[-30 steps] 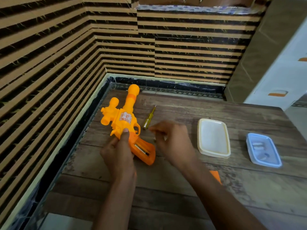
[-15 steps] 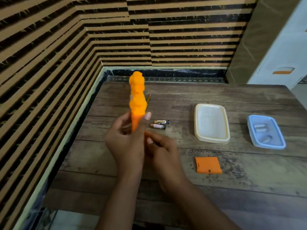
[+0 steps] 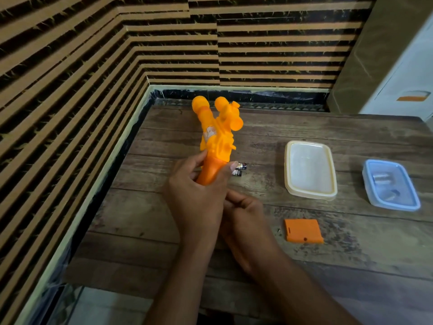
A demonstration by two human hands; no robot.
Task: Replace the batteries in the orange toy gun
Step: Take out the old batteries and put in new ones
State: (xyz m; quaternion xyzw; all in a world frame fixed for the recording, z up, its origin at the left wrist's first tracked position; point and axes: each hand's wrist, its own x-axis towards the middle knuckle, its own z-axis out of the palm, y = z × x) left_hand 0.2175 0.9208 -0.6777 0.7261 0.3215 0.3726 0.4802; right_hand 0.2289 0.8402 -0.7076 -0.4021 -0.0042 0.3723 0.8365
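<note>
I am holding the orange toy gun (image 3: 216, 141) upright above the worktop (image 3: 164, 214) at about 11 o'clock from the middle of my view, my left hand (image 3: 195, 195) wrapping its grip with the fingers (image 3: 187, 165) closing round the handle. The grip's lower end and the battery bay are lying hidden behind my palm, so I cannot tell whether any cells are sitting inside. My right hand (image 3: 243, 216) is tucking in just beside and below the left, at about 5 o'clock from it; its fingers are curling inward, but I cannot tell whether they are pinching anything or only touching the grip.

Two batteries (image 3: 239, 169) are peeking out at 3 o'clock from my left thumb, half covered by it, their labels too small to read. The orange battery cover (image 3: 303, 231) is lying flat at 4 o'clock, with a tiny screw (image 3: 278, 230) just beside its left edge. The cream container (image 3: 310, 170) is resting at 2 o'clock, and the blue container (image 3: 391, 185) farther right is showing blurred shapes through its lid.

Compared with half a second ago, the gun is turning so its sticker side and scope are now facing me, and it is leaning slightly right. The screwdriver seen behind it then is no longer showing.
</note>
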